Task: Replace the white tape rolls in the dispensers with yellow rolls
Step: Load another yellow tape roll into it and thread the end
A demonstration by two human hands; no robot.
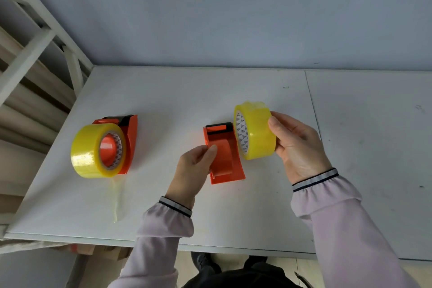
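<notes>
Left dispenser (pixel 127 138) already carries a yellow roll (pixel 93 151), right dispenser (pixel 222 154) hub bare and steadied by left hand (pixel 194 168), right hand (pixel 297 145) clamped on second roll (pixel 256 131) just beside it, not yet seated.

Left hand (pixel 195 166) covers the nine o'clock edge of the empty orange plastic tape dispenser (pixel 223 159); its fingertips (pixel 211 148) hide part of the hub. Right hand (pixel 297 145) palm side unseen behind the loose yellow tape roll (pixel 256 132). Print on that roll's white cardboard core (pixel 242 134) too small to read. Pale lilac sleeves (pixel 346 229) cut off at six o'clock frame edge. White metal frame (pixel 28 37) cut off at nine o'clock.
</notes>
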